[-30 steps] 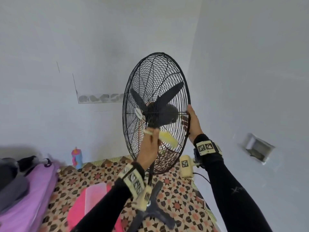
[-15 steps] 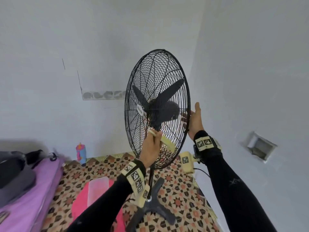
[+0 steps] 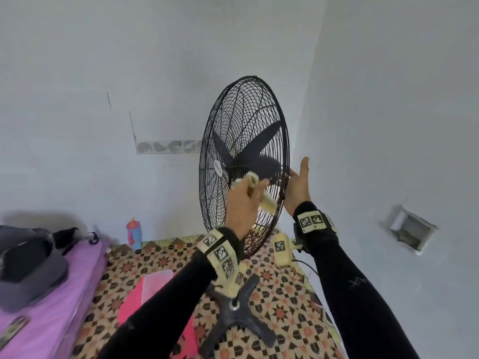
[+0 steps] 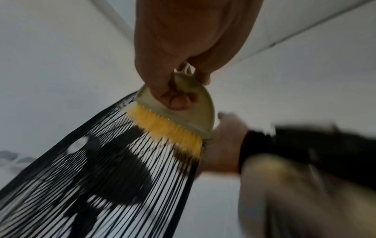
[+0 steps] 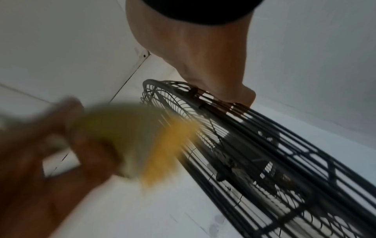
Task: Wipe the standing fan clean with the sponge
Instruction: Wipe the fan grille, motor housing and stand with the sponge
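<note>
A black standing fan (image 3: 243, 141) with a round wire cage stands in the room's corner, turned edge-on to me. No sponge shows; my left hand (image 3: 246, 200) grips a cream-handled brush (image 3: 261, 195) with yellow bristles. The bristles (image 4: 167, 130) lie against the front grille (image 4: 101, 169) just below the hub. My right hand (image 3: 298, 185) rests flat against the cage's right rim, thumb pointing up. In the right wrist view its fingertips (image 5: 244, 96) touch the rim of the cage (image 5: 264, 145), and the brush (image 5: 142, 145) is blurred.
The fan's black cross base (image 3: 238, 314) stands on a patterned mat (image 3: 285, 307). Purple bedding (image 3: 51, 294) with dark clothes lies at the left, a pink item (image 3: 145, 294) beside it. A small bottle (image 3: 134, 233) stands by the back wall. The right wall has a recess (image 3: 412, 231).
My left hand has carried the brush up the grille toward the hub. My right hand has eased from holding the rim to lying flat against it, thumb raised.
</note>
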`<state>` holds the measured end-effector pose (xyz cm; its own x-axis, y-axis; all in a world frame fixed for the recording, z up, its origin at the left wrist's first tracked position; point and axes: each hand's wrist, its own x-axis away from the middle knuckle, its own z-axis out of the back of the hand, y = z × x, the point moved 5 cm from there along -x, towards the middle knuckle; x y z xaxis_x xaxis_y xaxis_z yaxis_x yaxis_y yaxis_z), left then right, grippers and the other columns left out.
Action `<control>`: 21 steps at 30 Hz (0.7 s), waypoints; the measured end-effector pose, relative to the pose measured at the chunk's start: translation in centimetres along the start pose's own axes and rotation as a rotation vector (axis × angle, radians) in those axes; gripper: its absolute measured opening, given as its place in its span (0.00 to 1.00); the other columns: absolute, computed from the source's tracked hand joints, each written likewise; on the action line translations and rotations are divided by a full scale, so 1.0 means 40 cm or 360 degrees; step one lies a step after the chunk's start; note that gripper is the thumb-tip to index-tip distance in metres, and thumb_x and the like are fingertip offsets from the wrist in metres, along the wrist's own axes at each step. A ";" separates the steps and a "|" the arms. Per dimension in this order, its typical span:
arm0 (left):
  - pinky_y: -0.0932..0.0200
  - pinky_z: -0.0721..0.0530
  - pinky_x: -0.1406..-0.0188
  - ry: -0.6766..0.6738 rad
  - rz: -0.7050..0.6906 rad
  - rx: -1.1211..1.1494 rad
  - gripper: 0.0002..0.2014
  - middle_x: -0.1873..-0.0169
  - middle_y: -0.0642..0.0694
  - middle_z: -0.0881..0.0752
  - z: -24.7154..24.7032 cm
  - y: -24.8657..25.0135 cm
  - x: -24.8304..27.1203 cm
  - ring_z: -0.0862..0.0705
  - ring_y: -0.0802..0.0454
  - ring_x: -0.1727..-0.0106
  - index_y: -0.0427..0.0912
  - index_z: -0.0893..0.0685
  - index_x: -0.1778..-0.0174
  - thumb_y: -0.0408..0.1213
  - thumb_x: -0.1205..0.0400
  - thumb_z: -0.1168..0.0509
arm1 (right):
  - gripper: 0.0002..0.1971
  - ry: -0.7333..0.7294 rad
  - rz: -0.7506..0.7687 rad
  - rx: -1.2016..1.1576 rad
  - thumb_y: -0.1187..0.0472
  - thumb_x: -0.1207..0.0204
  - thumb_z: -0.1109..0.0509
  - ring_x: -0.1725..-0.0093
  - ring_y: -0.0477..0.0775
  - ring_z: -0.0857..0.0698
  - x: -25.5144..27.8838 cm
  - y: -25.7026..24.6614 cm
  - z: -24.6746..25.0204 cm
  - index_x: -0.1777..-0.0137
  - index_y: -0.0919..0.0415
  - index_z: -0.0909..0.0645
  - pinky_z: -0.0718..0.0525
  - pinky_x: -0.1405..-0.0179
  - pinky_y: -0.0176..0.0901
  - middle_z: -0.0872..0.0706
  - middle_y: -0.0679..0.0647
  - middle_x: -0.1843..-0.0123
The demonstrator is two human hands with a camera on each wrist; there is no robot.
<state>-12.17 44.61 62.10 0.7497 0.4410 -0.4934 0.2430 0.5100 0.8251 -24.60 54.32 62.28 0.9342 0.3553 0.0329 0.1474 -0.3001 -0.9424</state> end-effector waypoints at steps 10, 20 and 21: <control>0.38 0.07 0.51 -0.0057 0.0064 0.0343 0.16 0.62 0.37 0.07 0.032 0.118 -0.209 0.06 0.38 0.61 0.37 0.12 0.46 0.48 0.15 0.28 | 0.57 -0.0111 -0.0017 -0.0106 0.15 0.35 0.49 0.19 0.58 0.28 -0.011 0.015 0.010 0.14 0.54 0.36 0.39 0.15 0.66 0.25 0.58 0.18; 0.56 0.17 0.65 -0.0311 -0.0222 -0.1103 0.17 0.65 0.52 0.14 0.090 0.159 -0.206 0.16 0.57 0.66 0.48 0.11 0.50 0.59 0.17 0.29 | 0.31 -0.0138 0.0068 0.0024 0.30 0.15 0.58 0.37 0.51 0.21 -0.039 0.010 0.025 0.34 0.49 0.25 0.34 0.28 0.50 0.19 0.51 0.36; 0.60 0.26 0.65 -0.0245 -0.0274 -0.1512 0.19 0.68 0.55 0.18 0.098 0.187 -0.208 0.21 0.58 0.67 0.53 0.13 0.55 0.66 0.20 0.31 | 0.33 -0.0145 0.0073 0.0019 0.29 0.15 0.58 0.33 0.52 0.24 -0.042 0.011 0.028 0.30 0.50 0.25 0.36 0.25 0.53 0.21 0.52 0.33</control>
<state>-14.19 41.86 73.46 0.8391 0.2378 -0.4893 -0.1896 0.9708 0.1466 -26.48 54.58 61.45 0.9063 0.4206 -0.0402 0.1009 -0.3078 -0.9461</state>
